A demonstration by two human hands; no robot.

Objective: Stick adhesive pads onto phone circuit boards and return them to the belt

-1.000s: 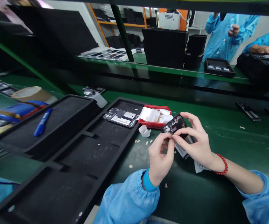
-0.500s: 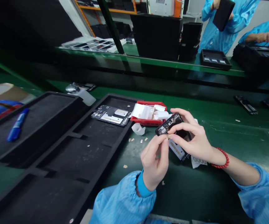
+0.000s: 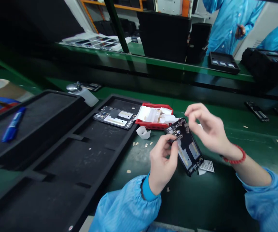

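A phone frame with bare inner parts lies tilted on the green bench between my hands. My left hand is closed in a pinch over the frame's upper left part. Between its thumb and fingers sits a small dark circuit part; its exact kind is unclear. My right hand hovers above the right side of the frame, apart from it. Its thumb and forefinger curl together, and anything between them is too small to make out. A white printed label sheet pokes out by the frame's lower right end.
Left of my hands stands a black compartment tray with another phone frame in it. A red bin of paper scraps and a tape roll stand nearby. A blue marker rests on a black box. Co-workers work beyond the shelf.
My right hand has let go of the dark circuit part and moved up and right, away from my left hand. My left hand now holds that part over the phone frame, more of which shows.
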